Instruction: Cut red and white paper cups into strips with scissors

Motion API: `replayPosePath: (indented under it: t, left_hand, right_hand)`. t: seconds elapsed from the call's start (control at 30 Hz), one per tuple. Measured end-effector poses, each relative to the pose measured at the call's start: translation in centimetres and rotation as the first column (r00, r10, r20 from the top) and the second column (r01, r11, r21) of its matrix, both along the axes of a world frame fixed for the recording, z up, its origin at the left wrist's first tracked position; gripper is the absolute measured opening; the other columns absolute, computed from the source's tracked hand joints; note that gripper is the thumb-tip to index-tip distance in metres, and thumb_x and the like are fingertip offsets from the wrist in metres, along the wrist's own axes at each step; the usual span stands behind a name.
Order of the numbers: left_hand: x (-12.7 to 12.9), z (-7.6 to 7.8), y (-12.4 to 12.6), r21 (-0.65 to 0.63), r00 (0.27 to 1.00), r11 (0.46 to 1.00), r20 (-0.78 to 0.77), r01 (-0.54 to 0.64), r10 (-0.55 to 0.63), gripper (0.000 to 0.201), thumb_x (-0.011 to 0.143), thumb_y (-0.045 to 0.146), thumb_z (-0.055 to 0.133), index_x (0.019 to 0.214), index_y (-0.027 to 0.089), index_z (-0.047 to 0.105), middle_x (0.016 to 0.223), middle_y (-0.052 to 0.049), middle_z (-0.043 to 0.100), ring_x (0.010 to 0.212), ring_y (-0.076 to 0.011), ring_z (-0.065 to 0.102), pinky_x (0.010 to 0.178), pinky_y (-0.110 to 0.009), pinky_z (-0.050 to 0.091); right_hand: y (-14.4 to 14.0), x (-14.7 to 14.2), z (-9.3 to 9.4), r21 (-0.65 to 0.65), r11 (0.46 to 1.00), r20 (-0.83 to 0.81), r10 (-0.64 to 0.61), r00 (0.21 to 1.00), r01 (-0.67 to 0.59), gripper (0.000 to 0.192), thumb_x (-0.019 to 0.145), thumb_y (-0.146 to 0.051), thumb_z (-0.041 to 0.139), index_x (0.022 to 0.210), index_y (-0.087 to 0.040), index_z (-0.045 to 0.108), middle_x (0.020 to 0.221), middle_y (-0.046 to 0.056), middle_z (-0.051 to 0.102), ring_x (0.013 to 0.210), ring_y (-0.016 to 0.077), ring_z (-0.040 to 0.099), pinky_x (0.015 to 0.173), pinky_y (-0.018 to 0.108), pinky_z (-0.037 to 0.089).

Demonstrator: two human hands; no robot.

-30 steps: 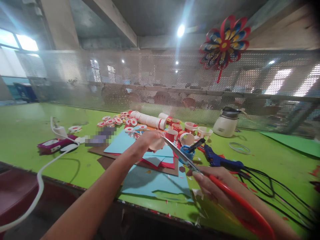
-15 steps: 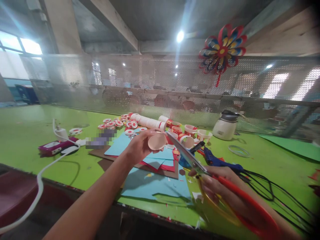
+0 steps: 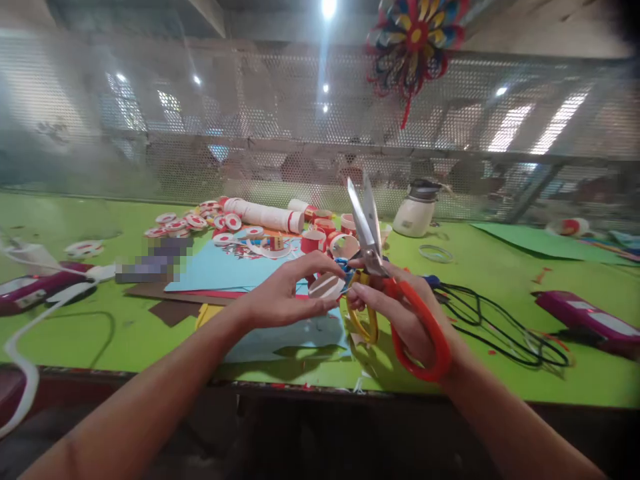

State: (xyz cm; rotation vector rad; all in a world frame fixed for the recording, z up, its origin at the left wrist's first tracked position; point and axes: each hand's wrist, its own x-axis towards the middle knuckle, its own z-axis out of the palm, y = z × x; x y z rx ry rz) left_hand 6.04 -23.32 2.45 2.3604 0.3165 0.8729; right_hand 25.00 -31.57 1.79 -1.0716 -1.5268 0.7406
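Observation:
In the middle of the head view, my left hand (image 3: pixel 287 293) pinches a small pale paper cup piece (image 3: pixel 327 287) between thumb and fingers. The piece looks round and shallow. My right hand (image 3: pixel 407 303) has large scissors (image 3: pixel 369 230) in its grip, with one red and one yellow handle. Their blades point up and stand slightly apart, off the cup piece. The right fingertips come close to the piece; whether they touch it I cannot tell. Cut red-and-white paper cups (image 3: pixel 313 240) stand just behind my hands, above sheets of light blue paper (image 3: pixel 220 267).
Red-and-white cup discs (image 3: pixel 175 227) lie in a pile by a long stack of paper cups (image 3: pixel 260 215). A white jug (image 3: pixel 416 212) stands at the back, before a mesh partition (image 3: pixel 300 133). Black cable (image 3: pixel 500 333), a tape-like ring (image 3: pixel 436 253) and a purple device (image 3: pixel 585 317) lie rightward.
My right hand has moved in beside the left, and the scissors have swung from pointing left to pointing up. The view has turned right and tilted down. The cup piece stays in my left hand.

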Motion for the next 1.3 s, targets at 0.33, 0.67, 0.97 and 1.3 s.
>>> replayPosePath:
  t: [0.33, 0.67, 0.97, 1.3]
  left_hand:
    - [0.4, -0.6, 0.0, 0.007, 0.999, 0.999, 0.003, 0.049, -0.049, 0.031, 0.076, 0.025, 0.064, 0.106, 0.017, 0.058, 0.104, -0.008, 0.061, 0.094, -0.0189, 0.056, 0.081, -0.034, 0.046]
    - [-0.2, -0.4, 0.8, -0.342, 0.954, 0.935, 0.299, 0.095, 0.013, 0.042, 0.071, 0.023, 0.071, 0.111, 0.02, 0.059, 0.115, -0.01, 0.056, 0.105, -0.0241, 0.056, 0.085, -0.038, 0.051]
    - [-0.9, -0.3, 2.3, -0.3, 0.782, 0.951, 0.574, -0.072, 0.241, 0.05, 0.067, 0.018, 0.073, 0.115, 0.019, 0.057, 0.124, -0.011, 0.055, 0.114, -0.0239, 0.054, 0.098, -0.041, 0.045]
    - [-1.2, 0.0, 2.3, -0.292, 0.759, 0.956, 0.618, -0.023, 0.207, 0.057, 0.068, 0.014, 0.072, 0.121, 0.018, 0.052, 0.116, -0.01, 0.061, 0.103, -0.0195, 0.061, 0.093, -0.038, 0.05]
  right_hand:
    - [0.1, -0.9, 0.0, 0.058, 0.995, 0.099, -0.083, 0.992, 0.078, 0.026, 0.074, -0.018, 0.06, 0.1, -0.016, 0.062, 0.071, -0.001, 0.056, 0.066, 0.0141, 0.055, 0.062, 0.028, 0.048]
    - [0.4, -0.1, 0.0, 0.152, 0.95, 0.306, -0.308, 0.901, 0.273, 0.025, 0.077, -0.029, 0.057, 0.095, -0.012, 0.061, 0.065, 0.0, 0.058, 0.054, 0.0133, 0.051, 0.051, 0.025, 0.043]
    - [0.7, -0.5, -1.6, 0.176, 0.97, 0.513, -0.234, 0.826, 0.166, 0.033, 0.081, -0.04, 0.057, 0.104, -0.017, 0.063, 0.082, 0.004, 0.068, 0.072, 0.0193, 0.062, 0.066, 0.028, 0.049]
    - [0.8, -0.2, -1.8, 0.287, 0.944, 0.529, -0.3, 0.794, 0.165, 0.028, 0.083, -0.034, 0.055, 0.1, -0.015, 0.066, 0.074, 0.002, 0.067, 0.063, 0.0165, 0.06, 0.06, 0.025, 0.048]
